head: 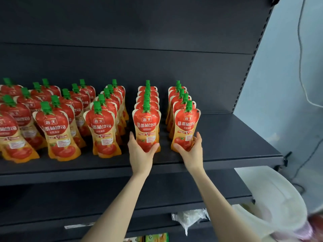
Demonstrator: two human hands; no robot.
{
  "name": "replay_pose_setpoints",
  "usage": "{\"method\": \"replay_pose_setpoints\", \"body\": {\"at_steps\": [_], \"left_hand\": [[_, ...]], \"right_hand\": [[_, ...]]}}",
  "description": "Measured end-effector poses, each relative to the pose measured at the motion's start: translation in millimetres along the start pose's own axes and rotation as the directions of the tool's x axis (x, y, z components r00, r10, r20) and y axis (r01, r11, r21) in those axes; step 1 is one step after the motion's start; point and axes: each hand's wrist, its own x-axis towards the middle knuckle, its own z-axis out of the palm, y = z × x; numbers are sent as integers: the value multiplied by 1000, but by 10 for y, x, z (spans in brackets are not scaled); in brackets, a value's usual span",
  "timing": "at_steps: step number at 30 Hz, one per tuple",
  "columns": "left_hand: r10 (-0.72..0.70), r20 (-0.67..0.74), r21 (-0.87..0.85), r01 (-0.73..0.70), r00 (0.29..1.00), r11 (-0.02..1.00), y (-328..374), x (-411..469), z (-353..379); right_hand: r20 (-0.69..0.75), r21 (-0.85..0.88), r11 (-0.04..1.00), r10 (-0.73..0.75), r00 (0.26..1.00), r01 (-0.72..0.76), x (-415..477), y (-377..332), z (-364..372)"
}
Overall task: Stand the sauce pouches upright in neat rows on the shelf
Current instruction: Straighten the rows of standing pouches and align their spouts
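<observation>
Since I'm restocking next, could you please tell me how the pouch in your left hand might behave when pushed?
The front pouch in the left hand looks soft-sided, so it probably flexes when squeezed. Tall and narrow-waisted, it may tip if pushed high. Its glossy film could be slippery.

Tomato red over orange-yellow on the sauce pouches (104, 130), with white label patches and printed red tomatoes low down. Bright green on the spout caps (97, 107). Matt charcoal black across the shelf (227, 137) and the back panel (139, 32). Pale blue-grey on the wall (279, 84) at 3 o'clock. Plain white on the bin (272, 198) at 5 o'clock; clear, crinkled, whitish sheen on the plastic bag (188, 217) near 6 o'clock.
</observation>
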Motion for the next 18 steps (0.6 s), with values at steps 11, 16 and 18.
{"method": "replay_pose_setpoints", "body": {"at_steps": [11, 16, 18], "left_hand": [[37, -58, 95, -31, 998, 995, -109, 21, 53], [62, -55, 113, -56, 997, 992, -123, 18, 43], [64, -55, 118, -57, 996, 991, -120, 9, 45]], "right_hand": [[-77, -221, 975, -39, 996, 21, 44, 96, 100], [-78, -261, 965, -55, 995, 33, 61, 117, 101], [-70, -271, 962, -64, 996, 42, 60, 128, 93]]}}
